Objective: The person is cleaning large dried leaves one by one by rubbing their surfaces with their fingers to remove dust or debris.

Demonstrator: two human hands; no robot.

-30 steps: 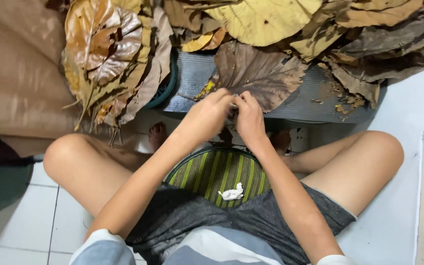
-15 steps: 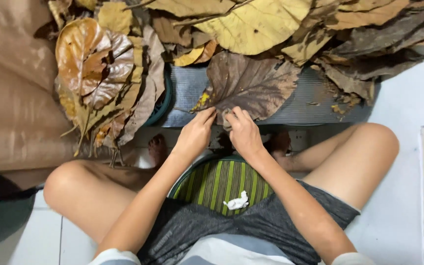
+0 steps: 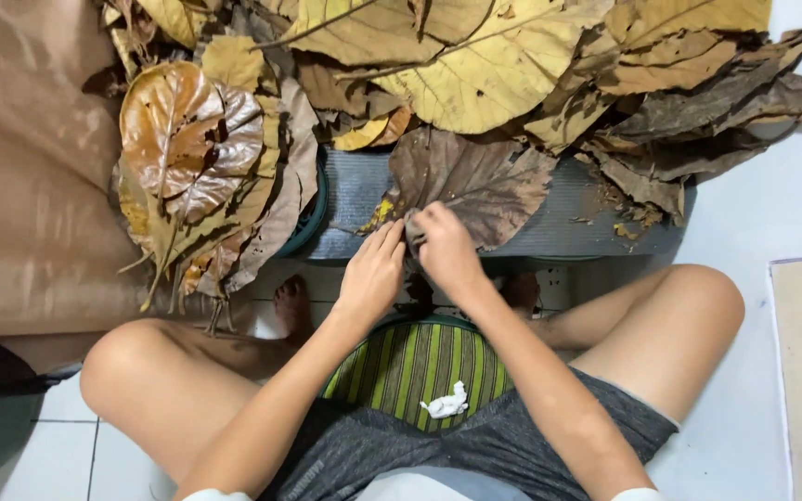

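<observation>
Head view: I'm seeing both hands meeting at frame centre. Right hand [image 3: 447, 250] is pinching the stem end of a big brown dry leaf [image 3: 480, 181], fingers closed on it. Left hand [image 3: 373, 269] is touching it at 9 o'clock, fingers loosely extended. Leaf is lying on grey mat [image 3: 568, 218], leaf pile [image 3: 503, 65] sitting at 12 o'clock.

leaf pile [image 3: 512, 65] ahead (dense), mat [image 3: 559, 218] open
</observation>
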